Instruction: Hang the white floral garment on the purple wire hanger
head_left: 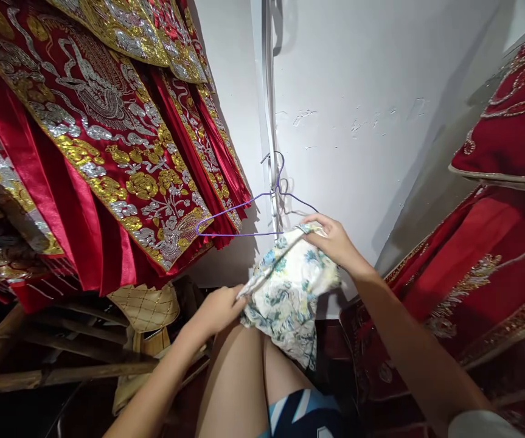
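Observation:
A white garment with a blue, green and yellow floral print (285,286) is bunched above my knees; its exact kind is hard to tell. My left hand (225,307) is closed on its lower left edge. At the upper right, my right hand (333,240) pinches the garment's top edge, with the thumb and fingers around the cloth. The fabric's edge is drawn in a slanting line between both hands. Just behind it hangs a purple wire hanger (239,234), its right end hidden by the garment and my right hand.
Red costumes with gold and silver sequins (120,152) hang at the left. More red beaded garments (472,274) line the right. A white vertical strip (266,91) runs down the pale wall (358,73) behind the hanger. Bamboo poles (75,374) stand low at the left.

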The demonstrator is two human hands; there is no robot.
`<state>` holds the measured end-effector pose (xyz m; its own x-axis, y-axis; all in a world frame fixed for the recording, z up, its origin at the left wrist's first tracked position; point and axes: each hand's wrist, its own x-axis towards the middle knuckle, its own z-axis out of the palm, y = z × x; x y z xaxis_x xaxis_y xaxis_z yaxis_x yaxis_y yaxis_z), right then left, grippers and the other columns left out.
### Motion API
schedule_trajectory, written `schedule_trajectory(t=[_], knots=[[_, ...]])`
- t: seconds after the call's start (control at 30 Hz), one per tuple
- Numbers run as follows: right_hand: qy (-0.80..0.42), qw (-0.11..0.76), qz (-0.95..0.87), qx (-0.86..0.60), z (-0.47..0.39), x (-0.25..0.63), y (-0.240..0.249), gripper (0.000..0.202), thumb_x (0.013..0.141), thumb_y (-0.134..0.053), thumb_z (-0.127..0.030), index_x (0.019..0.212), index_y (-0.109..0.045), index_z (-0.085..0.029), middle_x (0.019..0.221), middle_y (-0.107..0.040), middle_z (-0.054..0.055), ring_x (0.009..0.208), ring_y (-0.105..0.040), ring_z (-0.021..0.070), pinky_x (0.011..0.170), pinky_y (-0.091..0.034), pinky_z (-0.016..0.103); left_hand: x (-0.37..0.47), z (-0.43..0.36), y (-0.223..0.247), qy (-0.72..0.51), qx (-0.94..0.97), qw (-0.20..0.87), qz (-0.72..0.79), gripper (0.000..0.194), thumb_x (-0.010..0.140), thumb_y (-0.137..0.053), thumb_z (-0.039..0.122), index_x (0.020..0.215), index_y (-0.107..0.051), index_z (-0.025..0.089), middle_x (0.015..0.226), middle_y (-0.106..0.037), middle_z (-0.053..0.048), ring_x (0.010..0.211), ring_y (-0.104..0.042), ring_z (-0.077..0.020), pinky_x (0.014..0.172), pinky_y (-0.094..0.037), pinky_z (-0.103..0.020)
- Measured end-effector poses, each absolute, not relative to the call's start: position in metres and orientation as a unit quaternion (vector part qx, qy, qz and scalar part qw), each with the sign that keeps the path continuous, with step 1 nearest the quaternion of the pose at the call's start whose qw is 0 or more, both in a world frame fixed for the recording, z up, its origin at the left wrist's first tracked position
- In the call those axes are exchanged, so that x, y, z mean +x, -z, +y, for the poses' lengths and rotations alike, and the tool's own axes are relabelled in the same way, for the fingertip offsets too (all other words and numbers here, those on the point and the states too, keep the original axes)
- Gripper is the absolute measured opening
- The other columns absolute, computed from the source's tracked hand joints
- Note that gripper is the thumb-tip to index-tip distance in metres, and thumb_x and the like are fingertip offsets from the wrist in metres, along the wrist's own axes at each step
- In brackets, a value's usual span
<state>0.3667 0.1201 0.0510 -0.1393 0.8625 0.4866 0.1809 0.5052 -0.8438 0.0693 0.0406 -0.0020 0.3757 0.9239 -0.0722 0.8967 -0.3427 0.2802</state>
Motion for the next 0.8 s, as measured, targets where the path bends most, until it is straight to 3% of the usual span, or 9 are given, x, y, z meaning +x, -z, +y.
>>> schedule_trajectory(t=[0.07,0.1,0.2,0.3,0.43,0.57,0.67,0.8], knots=[[-0.285,0.545,-0.691,-0.379,0.149,0.349,-0.037,0.038,0.071,-0.061,-0.023,0.109,-0.067,-0.021,0.116,-0.069,0.007,0.108,-0.061,0.0248,0.090,-0.046,0.035,0.054,0.043,-0.013,-0.021,0.806,0.085,0.585,0.039,0.098,-0.036,0.045,0.091,-0.064,0.019,0.086,-0.072,-0.011,0.080,-0.066,-0.0281,0.068,-0.040,-0.032],[-0.292,0.532,-0.695,-0.385,0.161,0.342,-0.030,0.037,0.072,-0.058,-0.024,0.107,-0.068,-0.021,0.112,-0.069,0.007,0.106,-0.061,0.0242,0.090,-0.045,0.035,0.048,0.043,-0.021,-0.007,0.803,0.069,0.592,0.039,0.098,-0.037,0.045,0.086,-0.064,0.019,0.085,-0.072,-0.011,0.080,-0.066,-0.0284,0.068,-0.040,-0.032],[-0.304,0.499,-0.695,-0.418,0.186,0.332,-0.009,0.018,0.072,-0.052,-0.030,0.079,-0.064,-0.019,0.079,-0.066,0.003,0.080,-0.059,0.0206,0.073,-0.044,0.031,0.036,0.039,-0.039,0.018,0.796,0.029,0.604,0.035,0.098,-0.038,0.039,0.080,-0.061,0.020,0.081,-0.072,-0.010,0.080,-0.067,-0.0283,0.071,-0.040,-0.033],[-0.283,0.502,-0.687,-0.443,0.183,0.343,0.002,0.019,0.072,-0.053,-0.034,0.059,-0.048,-0.020,0.058,-0.047,-0.003,0.061,-0.043,0.0149,0.059,-0.032,0.027,0.028,0.037,-0.048,-0.002,0.787,-0.023,0.616,0.029,0.098,-0.036,0.029,0.085,-0.061,0.020,0.081,-0.071,-0.010,0.082,-0.068,-0.0284,0.075,-0.043,-0.035],[-0.237,0.510,-0.664,-0.492,0.155,0.367,-0.005,0.031,0.075,-0.054,-0.036,0.056,-0.034,-0.022,0.055,-0.030,-0.005,0.056,-0.031,0.0113,0.054,-0.022,0.026,0.026,0.050,-0.049,-0.151,0.789,-0.055,0.593,0.030,0.099,-0.033,0.030,0.103,-0.061,0.019,0.114,-0.070,-0.014,0.106,-0.065,-0.0291,0.090,-0.048,-0.039],[-0.200,0.503,-0.645,-0.539,0.130,0.374,-0.020,0.033,0.076,-0.054,-0.032,0.056,-0.028,-0.023,0.054,-0.026,-0.006,0.054,-0.026,0.0100,0.052,-0.018,0.027,0.044,0.068,-0.059,-0.323,0.775,-0.071,0.538,0.039,0.100,-0.032,0.035,0.120,-0.058,0.014,0.136,-0.060,-0.017,0.129,-0.054,-0.0296,0.108,-0.041,-0.043],[-0.221,0.497,-0.642,-0.541,0.116,0.365,-0.025,0.033,0.076,-0.054,-0.032,0.056,-0.030,-0.023,0.053,-0.027,-0.006,0.054,-0.026,0.0099,0.052,-0.018,0.027,0.071,0.078,-0.078,-0.389,0.761,-0.058,0.516,0.035,0.100,-0.037,0.035,0.119,-0.059,0.016,0.131,-0.064,-0.014,0.122,-0.059,-0.0278,0.103,-0.045,-0.041],[-0.266,0.494,-0.655,-0.507,0.104,0.355,-0.025,0.031,0.078,-0.054,-0.033,0.055,-0.035,-0.023,0.053,-0.031,-0.005,0.053,-0.030,0.0106,0.051,-0.022,0.026,0.104,0.094,-0.102,-0.376,0.772,-0.053,0.510,0.028,0.099,-0.043,0.032,0.117,-0.060,0.019,0.104,-0.074,-0.008,0.094,-0.069,-0.0242,0.081,-0.050,-0.034]])
